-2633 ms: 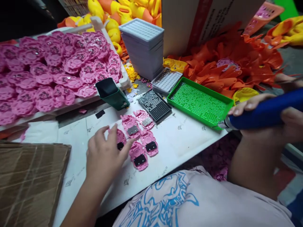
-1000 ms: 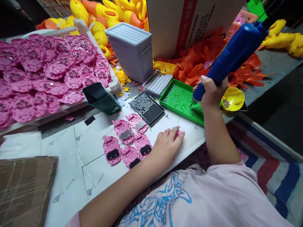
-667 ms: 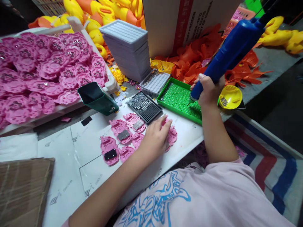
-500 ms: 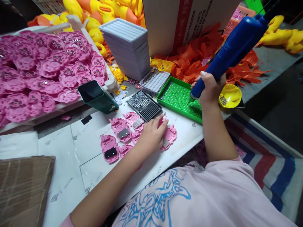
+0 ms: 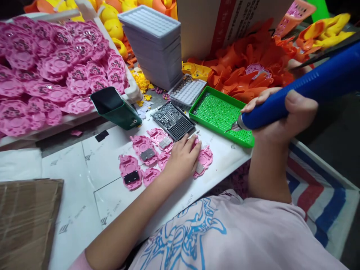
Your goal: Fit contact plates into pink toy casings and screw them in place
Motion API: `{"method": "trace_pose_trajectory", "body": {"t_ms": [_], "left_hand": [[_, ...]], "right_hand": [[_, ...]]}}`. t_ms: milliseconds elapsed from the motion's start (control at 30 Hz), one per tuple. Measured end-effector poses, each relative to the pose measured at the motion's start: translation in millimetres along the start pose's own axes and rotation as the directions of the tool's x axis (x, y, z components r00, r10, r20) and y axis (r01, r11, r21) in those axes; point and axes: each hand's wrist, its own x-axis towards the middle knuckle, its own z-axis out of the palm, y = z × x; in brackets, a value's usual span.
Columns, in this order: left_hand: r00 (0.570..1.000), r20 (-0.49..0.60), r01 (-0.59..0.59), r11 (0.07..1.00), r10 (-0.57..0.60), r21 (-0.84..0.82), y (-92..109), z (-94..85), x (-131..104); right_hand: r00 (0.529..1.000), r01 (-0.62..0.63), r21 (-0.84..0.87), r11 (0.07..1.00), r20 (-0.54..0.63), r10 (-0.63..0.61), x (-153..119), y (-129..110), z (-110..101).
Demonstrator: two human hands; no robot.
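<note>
My right hand (image 5: 287, 116) is wrapped round a blue electric screwdriver (image 5: 270, 110), its thin metal bit pointing left over the near edge of the green perforated tray (image 5: 222, 112). On the white board, my left hand (image 5: 184, 155) lies palm down with its fingers spread, covering part of the group of pink plastic pieces. One pink piece (image 5: 206, 157) with a grey plate shows just right of those fingers. Another pink piece (image 5: 131, 172) at the left carries a black plate. Beyond my left fingertips sits a black grid tray (image 5: 173, 120) holding small metal parts.
A dark green open container (image 5: 115, 108) stands left of the black tray. Behind are stacked white trays (image 5: 153, 45) and a cardboard box (image 5: 202, 30). Many pink parts fill a white crate (image 5: 132, 90) at the left. Orange pieces (image 5: 236, 71) lie behind the green tray.
My right hand has tilted the screwdriver from steep to nearly level and moved it right, lifting its tip off the green tray's holes. My left hand stays over the pink pieces. The view has shifted slightly.
</note>
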Motion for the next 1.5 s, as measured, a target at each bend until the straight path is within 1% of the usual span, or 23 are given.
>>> {"method": "trace_pose_trajectory", "body": {"t_ms": [67,100,167,233,300,367,467,500,567,667,733,800,867,933,1000,1133,1267,1367,1433,1500], "left_hand": [[0.996,-0.083,0.041,0.999,-0.039,0.023,14,-2.5,-9],[0.994,-0.102,0.048,0.999,-0.046,0.016,22,-3.0,-14],[0.996,-0.088,0.009,1.0,-0.01,-0.022,35,-0.9,-24],[0.995,-0.088,-0.047,0.998,0.044,-0.037,44,5.4,-32],[0.991,-0.108,-0.08,0.996,0.076,-0.028,47,13.3,-37],[0.989,-0.124,-0.087,0.996,0.085,-0.015,46,19.6,-38],[0.988,-0.13,-0.087,0.996,0.084,-0.02,43,22.9,-38],[0.988,-0.131,-0.089,0.996,0.085,-0.023,43,22.7,-38],[0.987,-0.132,-0.093,0.995,0.089,-0.023,43,21.5,-37],[0.987,-0.129,-0.094,0.995,0.091,-0.017,43,20.0,-38],[0.988,-0.124,-0.096,0.995,0.093,-0.018,44,19.5,-38],[0.988,-0.122,-0.093,0.996,0.091,-0.015,45,19.4,-38],[0.989,-0.124,-0.084,0.996,0.082,-0.008,47,19.8,-39],[0.989,-0.129,-0.072,0.997,0.071,-0.007,49,20.9,-39],[0.989,-0.134,-0.063,0.998,0.06,-0.016,50,22.9,-40],[0.991,-0.125,-0.046,0.998,0.04,-0.048,51,27.3,-42],[0.994,-0.097,-0.051,0.995,0.043,-0.084,50,29.2,-40],[0.996,-0.069,-0.057,0.993,0.05,-0.103,48,29.0,-41],[0.997,-0.057,-0.066,0.993,0.061,-0.093,48,28.5,-42],[0.995,-0.066,-0.074,0.995,0.07,-0.067,47,27.8,-45]], "right_hand": [[0.995,-0.092,0.06,0.994,0.052,0.089,-14,-11,5],[0.988,-0.139,0.081,0.987,0.083,0.132,-20,-13,7],[0.97,-0.209,0.111,0.972,0.15,0.192,-30,-13,9],[0.951,-0.255,0.126,0.959,0.21,0.225,-37,-10,9],[0.931,-0.308,0.127,0.943,0.243,0.272,-41,-5,7],[0.908,-0.368,0.101,0.924,0.254,0.334,-44,-2,6],[0.872,-0.421,0.014,0.907,0.28,0.401,-45,1,3],[0.867,-0.422,-0.006,0.906,0.291,0.405,-46,2,3],[0.873,-0.405,-0.011,0.914,0.292,0.39,-46,4,3],[0.891,-0.392,0.018,0.92,0.255,0.375,-49,8,4],[0.889,-0.416,0.031,0.909,0.226,0.399,-51,10,5],[0.889,-0.421,0.051,0.906,0.222,0.4,-54,12,5],[0.897,-0.39,0.076,0.918,0.258,0.36,-56,13,3],[0.902,-0.334,0.097,0.938,0.32,0.289,-59,15,2],[0.89,-0.298,0.074,0.952,0.382,0.249,-61,16,0],[0.859,-0.231,-0.022,0.973,0.464,0.215,-63,19,-1],[0.833,-0.173,-0.012,0.985,0.531,0.153,-63,23,-2],[0.832,-0.179,-0.013,0.984,0.532,0.158,-64,25,-3],[0.845,-0.219,-0.011,0.976,0.498,0.195,-65,24,-2],[0.861,-0.275,0.031,0.961,0.452,0.232,-62,20,0]]}}
